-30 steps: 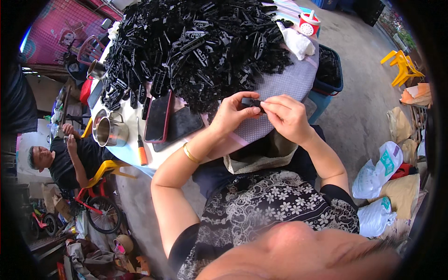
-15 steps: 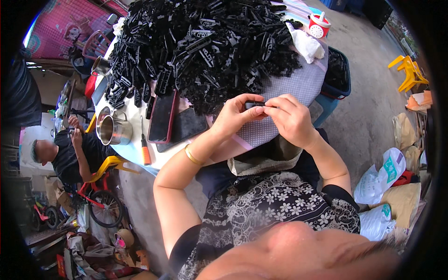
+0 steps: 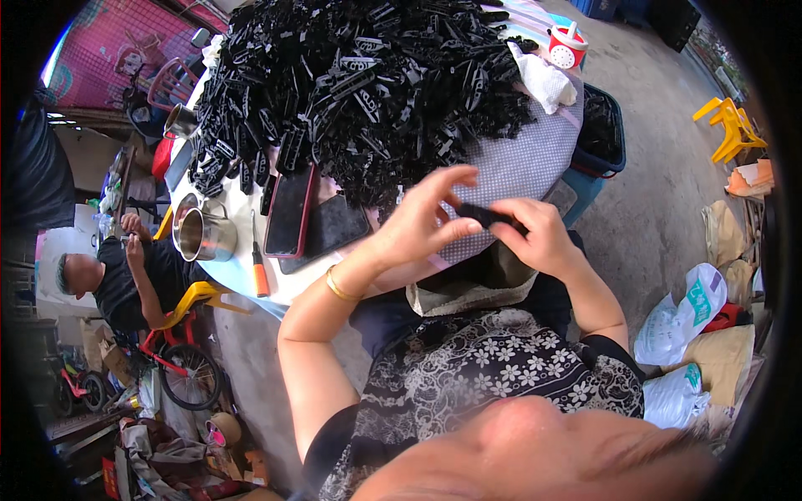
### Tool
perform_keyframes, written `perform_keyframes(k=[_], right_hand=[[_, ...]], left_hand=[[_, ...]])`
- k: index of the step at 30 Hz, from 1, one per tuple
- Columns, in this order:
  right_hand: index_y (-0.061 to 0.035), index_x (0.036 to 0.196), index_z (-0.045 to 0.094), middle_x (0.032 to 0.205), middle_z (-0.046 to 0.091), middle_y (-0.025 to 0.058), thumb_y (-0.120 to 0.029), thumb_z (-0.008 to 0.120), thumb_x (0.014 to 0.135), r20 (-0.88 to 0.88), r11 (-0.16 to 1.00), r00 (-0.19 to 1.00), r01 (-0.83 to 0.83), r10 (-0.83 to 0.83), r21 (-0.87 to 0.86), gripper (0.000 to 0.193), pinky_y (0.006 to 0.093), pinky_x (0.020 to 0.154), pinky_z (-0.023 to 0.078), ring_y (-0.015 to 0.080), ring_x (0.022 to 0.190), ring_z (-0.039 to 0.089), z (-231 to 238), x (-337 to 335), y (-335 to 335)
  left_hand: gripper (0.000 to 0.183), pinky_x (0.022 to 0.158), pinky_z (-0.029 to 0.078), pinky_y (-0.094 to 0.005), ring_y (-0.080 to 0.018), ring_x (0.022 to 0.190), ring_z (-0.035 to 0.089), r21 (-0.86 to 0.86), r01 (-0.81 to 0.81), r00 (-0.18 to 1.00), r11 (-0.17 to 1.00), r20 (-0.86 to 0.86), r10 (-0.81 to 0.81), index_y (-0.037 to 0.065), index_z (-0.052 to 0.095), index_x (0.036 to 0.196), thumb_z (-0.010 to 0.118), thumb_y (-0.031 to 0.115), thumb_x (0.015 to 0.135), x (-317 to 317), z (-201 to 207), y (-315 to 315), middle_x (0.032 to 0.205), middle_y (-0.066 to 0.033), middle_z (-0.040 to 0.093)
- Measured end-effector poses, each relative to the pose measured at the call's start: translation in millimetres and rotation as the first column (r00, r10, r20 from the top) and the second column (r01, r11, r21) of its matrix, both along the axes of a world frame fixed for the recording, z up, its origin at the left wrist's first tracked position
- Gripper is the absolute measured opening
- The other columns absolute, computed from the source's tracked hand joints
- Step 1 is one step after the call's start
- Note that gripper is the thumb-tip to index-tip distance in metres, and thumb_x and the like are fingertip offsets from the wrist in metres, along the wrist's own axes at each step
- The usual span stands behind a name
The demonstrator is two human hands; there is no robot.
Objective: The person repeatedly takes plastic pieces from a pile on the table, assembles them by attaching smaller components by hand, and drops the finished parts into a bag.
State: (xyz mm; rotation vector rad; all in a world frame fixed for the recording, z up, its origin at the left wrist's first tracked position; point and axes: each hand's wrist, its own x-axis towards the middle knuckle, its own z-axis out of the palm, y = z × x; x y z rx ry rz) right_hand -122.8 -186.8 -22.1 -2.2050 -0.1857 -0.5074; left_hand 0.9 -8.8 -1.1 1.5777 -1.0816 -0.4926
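A small black plastic part (image 3: 478, 215) is pinched between the thumb and fingers of my right hand (image 3: 541, 238), over the near edge of the table. My left hand (image 3: 422, 219) is open beside the part's left end. Its fingers are spread, and the thumb tip lies close under the part; I cannot tell if it touches. Beyond both hands a big heap of black plastic parts (image 3: 351, 92) covers much of the round table (image 3: 526, 171). Below the hands, an open sack (image 3: 468, 302) lies at my lap.
Left of my hands lie a red-edged phone (image 3: 291, 213), a dark flat tablet-like panel (image 3: 338, 230), a screwdriver (image 3: 259, 271) and a metal cup (image 3: 209, 235). A white cloth (image 3: 543, 79) and red-white container (image 3: 568, 46) sit far right. A dark bin (image 3: 603, 134) stands alongside. Another person (image 3: 125, 280) sits left.
My left hand has come off the black part and spread its fingers. My right hand has moved slightly down and now holds the part alone.
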Motion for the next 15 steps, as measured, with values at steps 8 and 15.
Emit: perform_keyframes(k=[8, 15], right_hand=[[-0.0027, 0.087, 0.066, 0.078, 0.063, 0.0119, -0.019, 0.068, 0.077, -0.227, 0.942, 0.946, -0.276, 0.232, -0.189, 0.019, 0.0351, 0.065, 0.049, 0.0277, 0.072, 0.061, -13.4, -26.2, -11.7], [-0.0066, 0.094, 0.065, 0.080, 0.061, 0.0113, -0.015, 0.065, 0.080, 0.129, 0.908, 0.938, 0.344, -0.321, -0.238, 0.016, 0.0360, 0.061, 0.049, 0.0295, 0.070, 0.062, -13.8, 46.2, -48.1]], left_hand=[[0.060, 0.071, 0.048, -0.0371, -0.0298, 0.073, 0.061, 0.020, -0.778, 0.455, 0.627, 0.707, 0.541, -0.001, 0.050, 0.115, 0.067, 0.044, 0.078, 104.3, 14.1, 3.1, 0.087, -0.0152, 0.062], [0.071, 0.077, 0.048, -0.0388, -0.0331, 0.083, 0.063, 0.126, -0.769, 0.513, 0.627, 0.707, 0.487, 0.000, 0.040, 0.124, 0.075, 0.032, 0.072, 138.6, 0.8, -8.6, 0.086, -0.0183, 0.064]])
